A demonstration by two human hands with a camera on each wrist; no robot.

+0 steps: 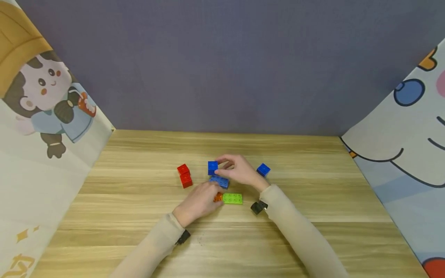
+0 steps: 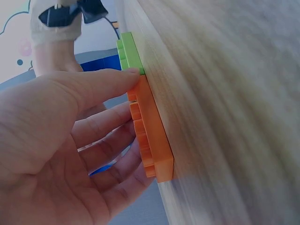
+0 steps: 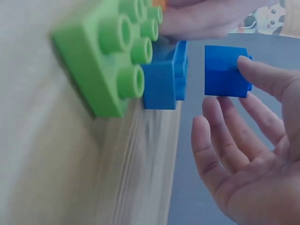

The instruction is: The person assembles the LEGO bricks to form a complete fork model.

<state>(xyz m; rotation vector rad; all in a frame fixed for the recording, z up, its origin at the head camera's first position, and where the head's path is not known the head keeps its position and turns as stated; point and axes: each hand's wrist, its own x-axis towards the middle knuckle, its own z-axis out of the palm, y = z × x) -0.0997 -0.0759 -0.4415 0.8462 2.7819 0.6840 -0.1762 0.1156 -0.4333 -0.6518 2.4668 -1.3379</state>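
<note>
Taking the green brick as the clock's centre, the left hand lies at nine o'clock, its thumb on one side and its fingers on the other side of an orange brick. That grip is narrow, closed in to the brick's width, with the thumb tip at the seam where orange and green meet end to end. Both bricks lie studs up on the desk.

The right hand is between twelve and one o'clock. Its grip is only as wide as the small blue block, which it pinches between thumb and fingertips. The block is at eleven o'clock, raised clear of the desk, studs upward.

A longer blue brick sits on the desk near eleven o'clock too, between the held block and the left hand; whether that hand touches it I cannot tell. Two red blocks lie together at ten o'clock. A second small blue block stands near two o'clock, just beyond the right wrist.

Beige sleeves come in from seven and five o'clock. A grey backdrop rises at twelve.
</note>
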